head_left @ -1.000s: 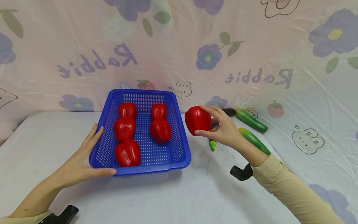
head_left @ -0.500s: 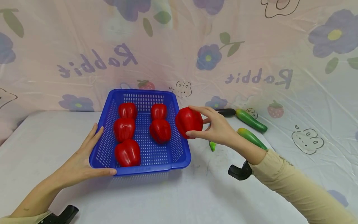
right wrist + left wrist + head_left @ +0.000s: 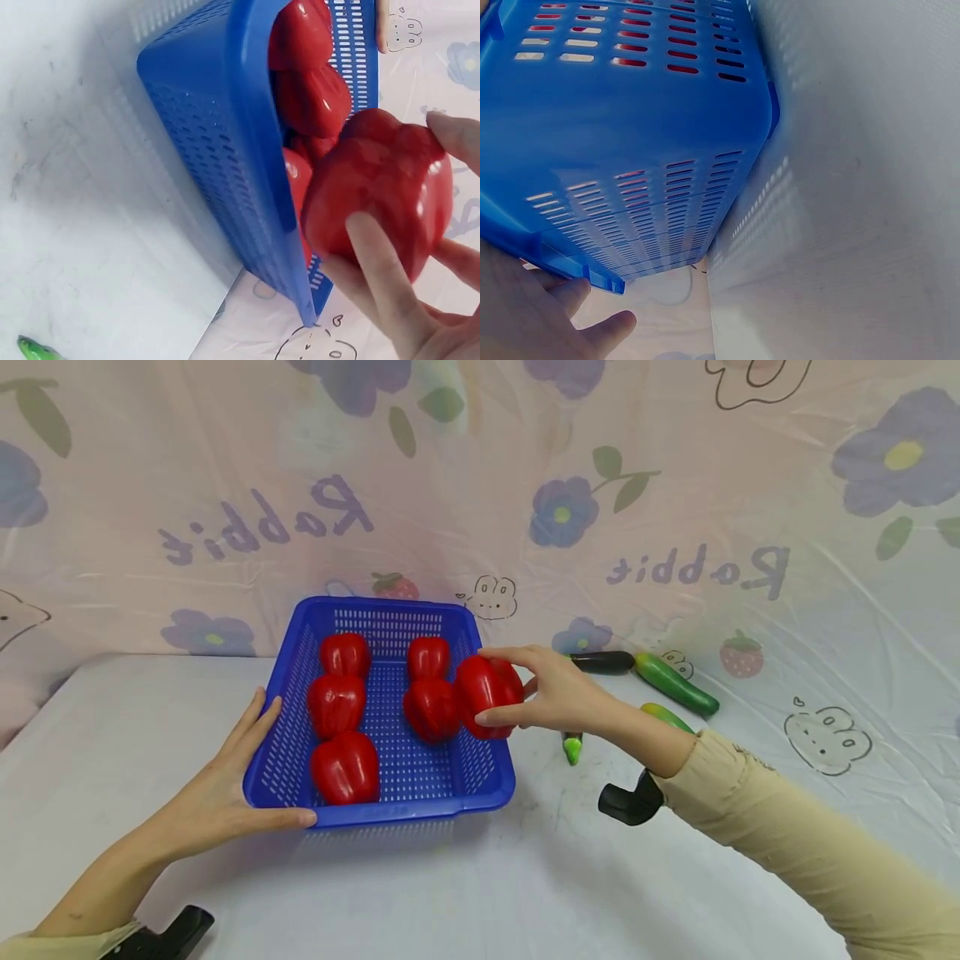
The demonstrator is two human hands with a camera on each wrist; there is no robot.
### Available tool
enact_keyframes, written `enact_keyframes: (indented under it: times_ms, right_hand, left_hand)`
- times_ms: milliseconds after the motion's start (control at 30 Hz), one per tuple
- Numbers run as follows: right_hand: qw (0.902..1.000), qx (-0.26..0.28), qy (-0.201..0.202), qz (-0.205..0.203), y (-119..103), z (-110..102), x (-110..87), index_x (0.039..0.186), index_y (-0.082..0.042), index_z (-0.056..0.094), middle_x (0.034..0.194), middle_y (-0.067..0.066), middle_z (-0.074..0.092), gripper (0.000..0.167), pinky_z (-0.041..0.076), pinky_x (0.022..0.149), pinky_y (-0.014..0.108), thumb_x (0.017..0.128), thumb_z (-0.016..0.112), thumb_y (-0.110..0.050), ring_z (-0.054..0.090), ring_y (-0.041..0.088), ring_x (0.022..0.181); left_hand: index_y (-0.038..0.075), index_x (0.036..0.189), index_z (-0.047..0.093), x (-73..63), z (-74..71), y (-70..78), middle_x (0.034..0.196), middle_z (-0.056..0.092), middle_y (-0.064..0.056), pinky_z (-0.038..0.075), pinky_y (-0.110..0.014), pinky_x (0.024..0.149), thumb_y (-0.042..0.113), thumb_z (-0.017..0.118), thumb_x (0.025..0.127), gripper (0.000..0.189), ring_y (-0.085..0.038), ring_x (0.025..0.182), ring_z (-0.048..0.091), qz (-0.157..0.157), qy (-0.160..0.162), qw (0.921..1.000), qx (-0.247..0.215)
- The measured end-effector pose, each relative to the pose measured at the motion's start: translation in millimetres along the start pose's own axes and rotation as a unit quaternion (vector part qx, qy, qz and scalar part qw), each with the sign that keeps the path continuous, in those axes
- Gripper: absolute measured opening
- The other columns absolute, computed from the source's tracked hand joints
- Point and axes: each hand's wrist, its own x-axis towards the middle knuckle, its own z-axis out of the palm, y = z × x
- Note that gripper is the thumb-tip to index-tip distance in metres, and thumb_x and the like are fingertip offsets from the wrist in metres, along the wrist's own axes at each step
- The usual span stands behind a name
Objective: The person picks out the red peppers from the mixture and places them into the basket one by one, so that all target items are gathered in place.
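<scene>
A red bell pepper (image 3: 489, 696) is held by my right hand (image 3: 562, 691), thumb on its near side and fingers on the far side, over the right rim of the blue plastic basket (image 3: 397, 812). In the right wrist view the held pepper (image 3: 382, 187) appears above the basket's wall. Several more red bell peppers lie inside, three in a column on the left, such as the front one (image 3: 345, 768), and two on the right, such as this one (image 3: 431, 710). My left hand (image 3: 217, 789) grips the basket's front left corner, thumb along the front rim, fingers at the left side.
To the right of the basket lie a dark eggplant (image 3: 603, 662), a green cucumber-like vegetable (image 3: 675, 683) and another (image 3: 666, 717) partly behind my right arm. A green stem end (image 3: 572, 750) shows below my right hand. A patterned curtain (image 3: 450, 485) hangs behind the white table (image 3: 480, 885).
My right hand has carried the red bell pepper leftward, from beside the basket to over its right side. My left hand has stayed at the basket's corner.
</scene>
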Motion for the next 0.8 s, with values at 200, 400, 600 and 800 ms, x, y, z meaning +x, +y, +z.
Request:
enact_keyframes:
  times_ms: [200, 400, 600, 800]
  right_hand:
    - [0.9976, 0.013, -0.065, 0.018, -7.8, 2.9, 5.8, 0.143, -0.019, 0.045, 0.131, 0.009, 0.053, 0.075, 0.059, 0.064, 0.028, 0.077, 0.078, -0.034, 0.068, 0.021, 0.085]
    - [0.994, 0.003, -0.106, 0.028, -13.5, 7.0, 9.3, 0.141, -0.019, 0.048, 0.13, 0.009, 0.053, 0.074, 0.059, 0.064, 0.027, 0.076, 0.079, -0.037, 0.064, 0.024, 0.098]
    - [0.9891, -0.029, -0.135, 0.052, -18.8, 11.3, 15.3, 0.141, -0.021, 0.047, 0.13, 0.01, 0.051, 0.075, 0.059, 0.062, 0.025, 0.076, 0.079, -0.039, 0.059, 0.026, 0.106]
    - [0.9856, -0.07, -0.146, 0.05, -27.8, 15.0, 20.8, 0.139, -0.019, 0.048, 0.126, 0.011, 0.054, 0.074, 0.059, 0.064, 0.025, 0.075, 0.079, -0.04, 0.059, 0.025, 0.106]
  left_hand:
    - [0.022, 0.155, -0.002, -0.2, 3.6, 2.4, 0.161, -0.016, -0.008, 0.027, -0.081, 0.088, 0.036, 0.083, 0.066, 0.125, -0.054, 0.142, 0.002, -0.003, -0.002, 1.0, -0.006]
    - [0.021, 0.155, -0.002, -0.3, 4.5, 5.3, 0.161, -0.015, -0.006, 0.027, -0.081, 0.089, 0.038, 0.083, 0.066, 0.124, -0.053, 0.142, 0.003, -0.005, 0.0, 1.0, -0.007]
    - [0.021, 0.156, -0.001, -1.0, 3.5, 8.1, 0.161, -0.015, -0.007, 0.027, -0.08, 0.09, 0.04, 0.083, 0.066, 0.125, -0.054, 0.142, 0.004, -0.006, 0.003, 1.0, -0.003]
    - [0.022, 0.155, -0.002, -3.2, 1.6, 7.8, 0.161, -0.015, -0.007, 0.027, -0.08, 0.089, 0.04, 0.083, 0.066, 0.125, -0.054, 0.142, 0.005, -0.008, 0.007, 0.9999, 0.0]
